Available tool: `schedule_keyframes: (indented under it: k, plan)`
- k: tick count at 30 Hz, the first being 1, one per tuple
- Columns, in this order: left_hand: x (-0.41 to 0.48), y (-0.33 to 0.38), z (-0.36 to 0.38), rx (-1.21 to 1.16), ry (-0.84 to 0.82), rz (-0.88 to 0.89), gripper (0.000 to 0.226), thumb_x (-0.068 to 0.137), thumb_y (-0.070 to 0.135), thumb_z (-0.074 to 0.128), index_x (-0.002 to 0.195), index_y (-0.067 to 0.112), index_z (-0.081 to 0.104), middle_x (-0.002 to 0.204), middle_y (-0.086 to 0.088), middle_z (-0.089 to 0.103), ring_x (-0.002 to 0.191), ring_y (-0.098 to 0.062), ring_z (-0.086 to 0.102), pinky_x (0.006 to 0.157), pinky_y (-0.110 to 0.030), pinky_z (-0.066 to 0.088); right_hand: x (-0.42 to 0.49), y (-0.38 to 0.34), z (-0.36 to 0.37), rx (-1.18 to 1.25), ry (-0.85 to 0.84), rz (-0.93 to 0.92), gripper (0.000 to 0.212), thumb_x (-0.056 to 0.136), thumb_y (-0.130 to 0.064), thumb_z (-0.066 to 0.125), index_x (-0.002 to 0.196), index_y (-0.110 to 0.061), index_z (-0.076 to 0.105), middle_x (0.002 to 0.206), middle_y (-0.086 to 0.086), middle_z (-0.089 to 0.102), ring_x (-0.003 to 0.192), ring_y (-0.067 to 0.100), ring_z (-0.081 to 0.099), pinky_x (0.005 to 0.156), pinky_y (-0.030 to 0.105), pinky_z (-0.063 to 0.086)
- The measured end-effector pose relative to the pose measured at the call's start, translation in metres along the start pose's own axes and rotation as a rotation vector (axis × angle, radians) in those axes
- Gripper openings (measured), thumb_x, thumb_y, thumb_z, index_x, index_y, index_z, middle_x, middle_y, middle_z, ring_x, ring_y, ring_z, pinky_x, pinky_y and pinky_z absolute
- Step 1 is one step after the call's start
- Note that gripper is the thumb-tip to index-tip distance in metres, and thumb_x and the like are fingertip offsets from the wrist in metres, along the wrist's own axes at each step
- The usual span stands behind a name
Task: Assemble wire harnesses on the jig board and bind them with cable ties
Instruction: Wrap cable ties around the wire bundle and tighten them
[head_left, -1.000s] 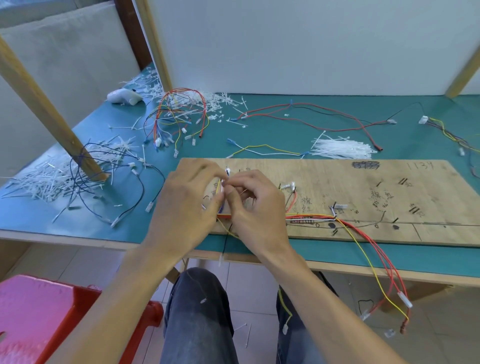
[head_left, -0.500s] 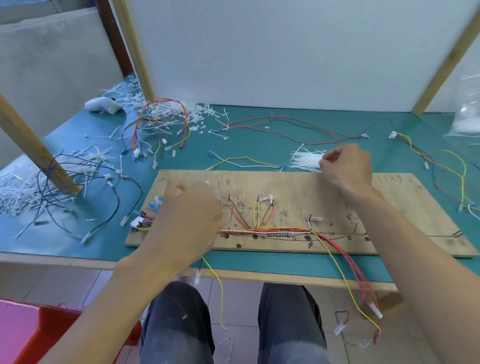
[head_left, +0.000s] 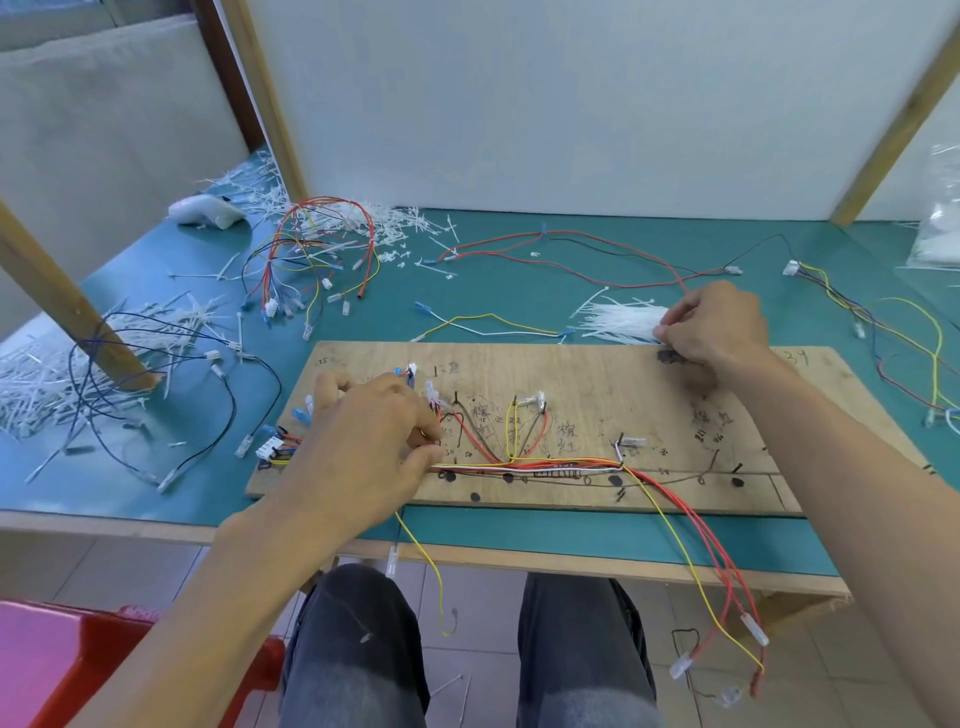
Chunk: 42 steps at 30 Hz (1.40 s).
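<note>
A wooden jig board (head_left: 597, 374) lies on the green table. A harness of red, yellow and white wires (head_left: 535, 462) runs along its pegs, and loose ends hang off the front edge at the right. My left hand (head_left: 363, 447) rests on the left part of the board and pinches the wire bundle at its left end. My right hand (head_left: 719, 325) reaches to the pile of white cable ties (head_left: 618, 322) behind the board, its fingers pinching at the ties' right ends.
Other finished harnesses (head_left: 311, 265) and cut tie scraps (head_left: 41, 384) lie at the left and back. Long red and black wires (head_left: 571, 249) cross the back. More coloured wires (head_left: 893, 332) lie at the right. A wooden post (head_left: 67, 306) stands at the left.
My right hand left the bundle, moved back and right to the cable tie pile, and now pinches there. My left hand stayed on the harness's left end.
</note>
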<state>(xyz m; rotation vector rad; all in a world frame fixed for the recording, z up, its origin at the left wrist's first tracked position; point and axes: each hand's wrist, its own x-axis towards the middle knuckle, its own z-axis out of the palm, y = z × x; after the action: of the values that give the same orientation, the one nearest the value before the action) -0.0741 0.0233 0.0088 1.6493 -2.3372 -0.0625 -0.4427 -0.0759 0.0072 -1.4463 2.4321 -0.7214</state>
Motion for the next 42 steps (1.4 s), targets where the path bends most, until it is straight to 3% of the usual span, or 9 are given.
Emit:
schedule_keyframes:
  k: [5, 11, 15, 21, 25, 28, 31, 35, 42]
  plan:
    - [0.000, 0.000, -0.001, -0.005, -0.005, 0.002, 0.012, 0.087, 0.050, 0.079, 0.096, 0.042, 0.078, 0.099, 0.022, 0.064, 0.100, -0.003, 0.055, 0.088, -0.029, 0.014, 0.001, 0.002, -0.010, 0.082, 0.026, -0.049, 0.014, 0.084, -0.016, 0.081, 0.075, -0.025, 0.075, 0.077, -0.001, 0.071, 0.092, 0.024, 0.068, 0.082, 0.034, 0.056]
    - [-0.002, 0.001, -0.001, -0.020, -0.001, -0.008, 0.010, 0.087, 0.048, 0.079, 0.095, 0.042, 0.078, 0.098, 0.021, 0.064, 0.093, 0.001, 0.050, 0.085, -0.028, 0.013, 0.002, 0.008, -0.025, 0.243, 0.083, -0.094, 0.014, 0.084, -0.013, 0.084, 0.080, -0.022, 0.076, 0.080, 0.003, 0.074, 0.080, 0.016, 0.067, 0.077, 0.026, 0.047]
    - [-0.004, 0.001, -0.001, -0.073, -0.014, -0.019, 0.008, 0.088, 0.043, 0.079, 0.095, 0.041, 0.077, 0.100, 0.021, 0.063, 0.088, 0.007, 0.047, 0.084, -0.029, 0.013, 0.000, 0.010, -0.035, 0.435, 0.163, -0.053, 0.017, 0.082, -0.016, 0.084, 0.073, -0.028, 0.075, 0.075, -0.007, 0.074, 0.058, 0.000, 0.061, 0.059, 0.017, 0.047]
    - [-0.011, 0.001, -0.007, -0.271, 0.097, -0.087, 0.009, 0.094, 0.033, 0.075, 0.096, 0.041, 0.076, 0.107, 0.020, 0.068, 0.109, 0.000, 0.055, 0.098, -0.036, 0.027, -0.021, -0.007, -0.056, 0.751, 0.275, -0.242, 0.007, 0.081, -0.023, 0.083, 0.087, -0.025, 0.080, 0.082, -0.005, 0.077, 0.071, 0.005, 0.067, 0.080, 0.034, 0.061]
    - [-0.014, 0.009, -0.024, -0.499, 0.281, -0.107, 0.013, 0.095, 0.045, 0.067, 0.098, 0.038, 0.077, 0.100, 0.029, 0.067, 0.116, -0.011, 0.061, 0.106, -0.056, 0.042, -0.068, -0.044, -0.061, 0.880, -0.004, -0.475, 0.012, 0.082, -0.024, 0.087, 0.092, -0.025, 0.081, 0.083, 0.000, 0.079, 0.076, 0.017, 0.070, 0.077, 0.034, 0.060]
    - [-0.015, 0.019, -0.037, -0.540, 0.242, -0.060, 0.023, 0.090, 0.061, 0.061, 0.100, 0.045, 0.075, 0.101, 0.032, 0.069, 0.120, -0.008, 0.059, 0.108, -0.056, 0.041, -0.114, -0.076, -0.047, 0.818, -0.156, -0.634, 0.007, 0.084, -0.025, 0.086, 0.089, -0.028, 0.081, 0.087, -0.005, 0.080, 0.081, 0.011, 0.073, 0.077, 0.030, 0.060]
    - [-0.019, 0.021, -0.039, -0.554, 0.201, 0.005, 0.021, 0.086, 0.057, 0.074, 0.094, 0.038, 0.079, 0.094, 0.028, 0.073, 0.115, -0.006, 0.062, 0.105, -0.056, 0.042, -0.148, -0.097, -0.030, 0.789, -0.242, -0.705, 0.006, 0.087, -0.020, 0.084, 0.086, -0.023, 0.079, 0.087, -0.004, 0.079, 0.082, 0.011, 0.074, 0.075, 0.028, 0.059]
    - [-0.027, 0.010, -0.033, -0.607, 0.220, 0.048, 0.003, 0.089, 0.032, 0.083, 0.088, 0.031, 0.081, 0.089, 0.016, 0.076, 0.105, -0.010, 0.067, 0.099, -0.046, 0.048, -0.168, -0.108, -0.014, 0.859, -0.297, -0.687, 0.007, 0.087, -0.014, 0.083, 0.088, -0.020, 0.079, 0.084, -0.002, 0.078, 0.080, 0.013, 0.073, 0.072, 0.029, 0.058]
    - [-0.038, -0.004, -0.037, -0.697, 0.068, 0.091, 0.010, 0.100, 0.035, 0.068, 0.091, 0.032, 0.074, 0.093, 0.011, 0.075, 0.104, -0.017, 0.068, 0.100, -0.047, 0.049, -0.188, -0.114, 0.006, 1.201, -0.550, -0.541, 0.007, 0.092, -0.012, 0.079, 0.097, -0.009, 0.079, 0.082, 0.002, 0.073, 0.074, 0.016, 0.063, 0.068, 0.031, 0.053]
